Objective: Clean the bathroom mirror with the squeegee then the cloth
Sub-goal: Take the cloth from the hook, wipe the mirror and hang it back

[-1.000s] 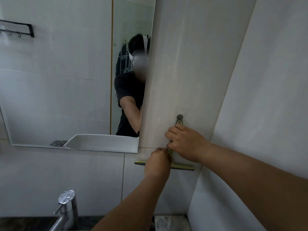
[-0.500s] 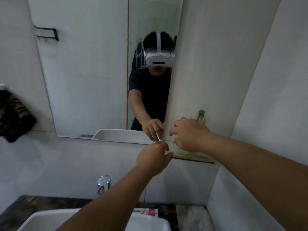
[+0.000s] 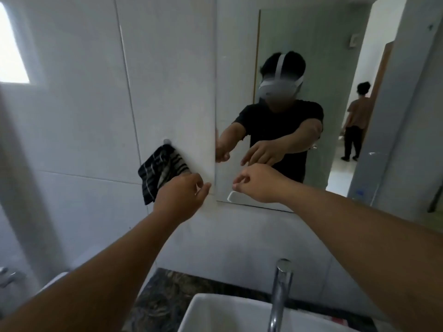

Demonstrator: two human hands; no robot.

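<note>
Both hands empty, grips loosely curled: left hand [image 3: 178,195] before striped cloth [image 3: 160,171]; right hand [image 3: 257,182] at mirror [image 3: 299,44].

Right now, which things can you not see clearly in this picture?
- Squeegee: not in the head view.
- Dark striped cloth on the wall hook: its lower right is hidden by the left hand.
- White basin: cut off by the bottom edge.
- Right hand: blurred; any held item too small.
</note>
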